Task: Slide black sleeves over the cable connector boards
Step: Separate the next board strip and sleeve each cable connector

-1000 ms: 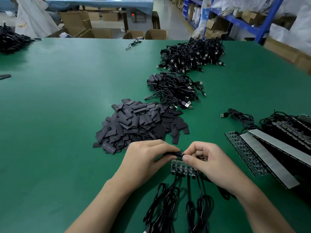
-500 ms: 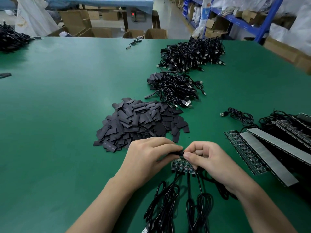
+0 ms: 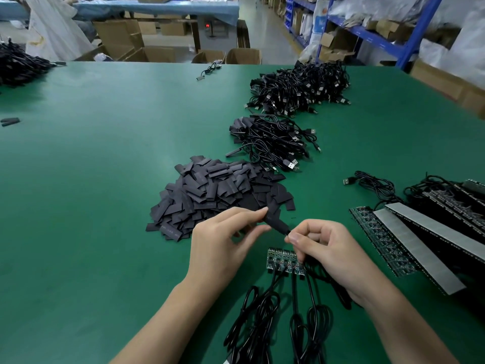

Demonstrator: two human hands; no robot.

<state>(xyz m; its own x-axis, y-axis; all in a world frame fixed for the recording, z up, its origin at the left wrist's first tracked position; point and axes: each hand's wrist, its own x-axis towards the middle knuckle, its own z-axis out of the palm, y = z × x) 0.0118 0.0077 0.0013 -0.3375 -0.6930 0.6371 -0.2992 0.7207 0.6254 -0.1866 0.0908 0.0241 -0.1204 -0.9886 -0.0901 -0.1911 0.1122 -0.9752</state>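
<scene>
My left hand (image 3: 223, 240) pinches a black sleeve (image 3: 275, 223) between thumb and forefinger, lifted a little above the green table (image 3: 91, 179). My right hand (image 3: 325, 248) pinches the lower end of the same piece, where a thin cable leaves it. The sleeve covers whatever is inside; no board shows. Just below my hands lies a row of bare green connector boards (image 3: 284, 261) with black cables (image 3: 283, 319) running toward me. A heap of loose black sleeves (image 3: 217, 195) sits just beyond my left hand.
Two piles of sleeved USB cables (image 3: 273, 143) (image 3: 299, 88) lie further back. Strips of board panels with grey backing (image 3: 409, 245) are stacked at the right. Another dark pile (image 3: 18, 67) is at the far left. Cardboard boxes (image 3: 244, 55) and blue shelving (image 3: 367, 35) stand beyond the table.
Both hands have lifted away from the row of boards. The sleeve between them now shows fully, angled up to the left.
</scene>
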